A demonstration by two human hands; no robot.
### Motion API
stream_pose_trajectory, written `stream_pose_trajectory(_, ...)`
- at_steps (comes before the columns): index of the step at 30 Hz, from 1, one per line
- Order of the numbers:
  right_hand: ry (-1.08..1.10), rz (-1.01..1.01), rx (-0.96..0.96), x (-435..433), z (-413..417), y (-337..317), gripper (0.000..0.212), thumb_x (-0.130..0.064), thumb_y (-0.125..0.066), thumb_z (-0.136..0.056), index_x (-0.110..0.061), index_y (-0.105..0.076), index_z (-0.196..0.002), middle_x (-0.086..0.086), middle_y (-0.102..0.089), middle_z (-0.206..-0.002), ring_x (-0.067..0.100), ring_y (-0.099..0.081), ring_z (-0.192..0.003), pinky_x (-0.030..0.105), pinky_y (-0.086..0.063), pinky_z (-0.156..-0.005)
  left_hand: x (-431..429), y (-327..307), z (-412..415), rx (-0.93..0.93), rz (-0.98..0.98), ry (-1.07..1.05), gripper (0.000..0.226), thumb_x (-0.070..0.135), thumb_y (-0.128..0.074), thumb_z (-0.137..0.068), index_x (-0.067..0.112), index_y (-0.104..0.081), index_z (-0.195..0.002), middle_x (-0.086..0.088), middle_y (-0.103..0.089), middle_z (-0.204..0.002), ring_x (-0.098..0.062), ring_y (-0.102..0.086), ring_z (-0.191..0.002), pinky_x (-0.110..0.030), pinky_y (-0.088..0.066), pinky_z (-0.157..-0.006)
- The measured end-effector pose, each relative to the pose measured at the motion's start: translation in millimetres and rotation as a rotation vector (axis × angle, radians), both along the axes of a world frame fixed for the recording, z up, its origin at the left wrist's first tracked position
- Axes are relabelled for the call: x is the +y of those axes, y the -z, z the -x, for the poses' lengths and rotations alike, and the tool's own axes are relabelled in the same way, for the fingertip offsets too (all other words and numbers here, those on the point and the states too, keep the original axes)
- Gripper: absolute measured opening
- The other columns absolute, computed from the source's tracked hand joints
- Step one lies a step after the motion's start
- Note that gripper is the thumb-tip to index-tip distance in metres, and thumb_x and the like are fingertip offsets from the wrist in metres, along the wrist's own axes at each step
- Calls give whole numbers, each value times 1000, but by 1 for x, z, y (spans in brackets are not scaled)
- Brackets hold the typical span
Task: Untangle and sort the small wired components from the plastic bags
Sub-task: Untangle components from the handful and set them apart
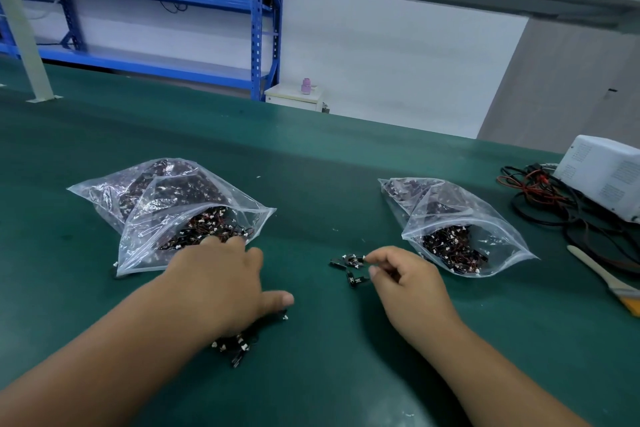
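Note:
Two clear plastic bags full of small black wired components lie on the green table. The left bag has its mouth toward me; my left hand lies at that mouth with fingers reaching in, over a small tangle of components under my wrist. The right bag sits open to the right. My right hand pinches a wire of a few loose components lying between the bags.
A white box with a heap of black and red cables stands at the far right. A brush lies by the right edge. Blue shelving stands beyond the table.

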State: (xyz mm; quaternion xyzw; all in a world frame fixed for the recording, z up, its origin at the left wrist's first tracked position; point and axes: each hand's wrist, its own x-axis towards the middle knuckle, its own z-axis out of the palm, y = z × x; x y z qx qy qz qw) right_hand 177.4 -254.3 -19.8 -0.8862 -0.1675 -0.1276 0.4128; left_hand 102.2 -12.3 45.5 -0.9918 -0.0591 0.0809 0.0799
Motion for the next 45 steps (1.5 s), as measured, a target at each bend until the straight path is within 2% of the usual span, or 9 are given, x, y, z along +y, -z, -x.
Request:
stream_pose_trajectory(4,-21,45,-13,2,1,1,36,-18,-68,-89,-51,-61,-78,-22,-66,-85,-3,-61,-83,6,-43,-69,-7,0,4,96,8,18,100,97,-30,-66,25,-36,-137,0,-40,-135,-25,-41,-125,-43,-44,-99)
stream_pose_trajectory(8,-22,17,-10,1,0,2,36,-17,-69,-89,-51,-62,-78,-25,-65,-86,0,-61,-79,9,-44,-66,-18,-4,11,187,147,148,91,94,-47,-62,29,-37,-125,6,-39,-120,-21,-42,-118,-41,-44,-96)
stream_pose_trajectory(12,-30,-11,-40,1,-1,3,40,-12,-69,-88,-50,-62,-75,-24,-65,-82,1,-59,-74,10,-43,-64,-14,-4,15,211,197,257,72,75,-68,-68,32,-39,-117,10,-38,-114,-16,-44,-110,-39,-46,-90)
stream_pose_trajectory(19,-31,-92,8,0,-4,5,37,-11,-68,-90,-48,-64,-91,-19,-64,-74,1,-54,-62,10,-42,-58,-6,8,-2,94,354,290,17,46,-57,-94,32,-48,-97,12,-48,-102,-11,-50,-97,-35,-45,-88)
stream_pose_trajectory(28,-32,-22,-44,-1,1,1,27,-10,-68,-89,-36,-68,-82,-17,-66,-80,5,-61,-75,14,-46,-65,-5,18,-15,-115,339,309,16,40,-48,-100,25,-53,-94,5,-57,-98,-16,-56,-90,-36,-47,-84)
stream_pose_trajectory(32,-137,6,-171,10,17,-7,7,-29,-64,-88,-28,-72,-88,-18,-68,-86,6,-64,-85,20,-48,-76,-11,22,-18,-239,675,295,16,39,-53,-98,29,-52,-85,11,-58,-80,-5,-56,-70,-22,-45,-65)
stream_pose_trajectory(35,-230,-13,-149,23,32,-12,25,-46,-60,-85,-27,-72,-96,-15,-67,-84,7,-63,-83,20,-48,-75,-25,24,-18,-279,1047,282,13,31,-59,-96,32,-55,-83,12,-55,-64,-6,-50,-53,-18,-41,-52)
stream_pose_trajectory(40,-252,-124,-25,35,41,-12,6,-29,-68,-89,-25,-66,-84,-9,-59,-69,6,-52,-63,22,-42,-58,-38,31,-15,-255,1334,221,21,21,-57,-98,30,-59,-79,10,-59,-63,-6,-52,-58,-22,-43,-56)
stream_pose_trajectory(45,-149,-355,161,36,43,-17,17,-10,-75,-85,-23,-69,-77,-5,-65,-67,5,-52,-55,22,-44,-56,-40,31,-13,-168,1508,138,12,10,-61,-95,19,-63,-87,3,-63,-66,-12,-58,-61,-27,-51,-59)
